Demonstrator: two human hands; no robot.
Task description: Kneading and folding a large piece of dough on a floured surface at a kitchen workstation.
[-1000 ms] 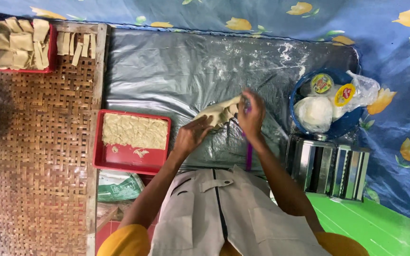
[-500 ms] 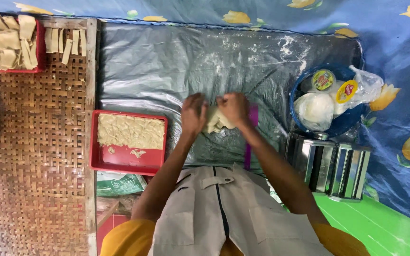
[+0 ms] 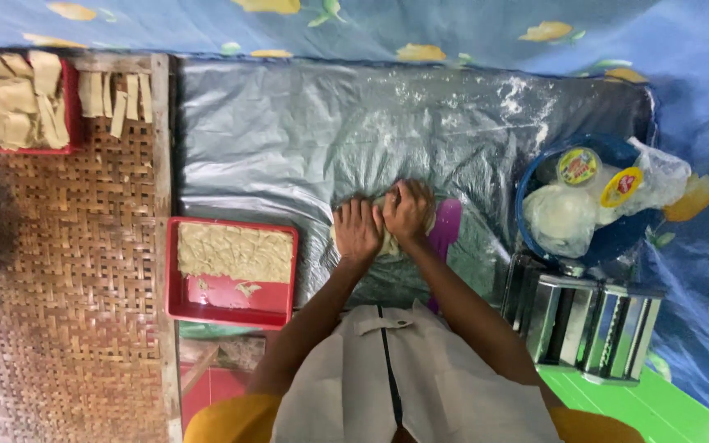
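Head view is showing a grey plastic sheet (image 3: 272, 139) spreading over the counter, and most of it is lying bare toward 12 and 10 o'clock of the hands, dusted with flour near its far right corner. Its left edge is running along a wooden strip beside a woven mat (image 3: 59, 287), and its right edge is meeting a blue flowered cloth (image 3: 699, 74).

At 9 o'clock of the hands a red tray (image 3: 231, 305) is sitting just beside them, holding a flat sheet of dough in its far half. At 3 o'clock a blue bowl (image 3: 535, 176) is crowding the right side, carrying a white bag and two small round lids. At 4 o'clock a metal pasta roller (image 3: 592, 324) is standing near the right forearm. A purple strip (image 3: 445, 230) is lying just right of the hands. Far at 10 o'clock a second red tray (image 3: 71, 123) is holding cut dough strips, with more strips on the mat beside it.

Dough (image 3: 389, 242) is lying on the sheet at the middle, pale yellow and mostly hidden under the hands. Left hand (image 3: 358, 231) is pressing down on it with fingers stretched flat. Right hand (image 3: 408, 211) is bearing on it too, fingers curled over its far edge.
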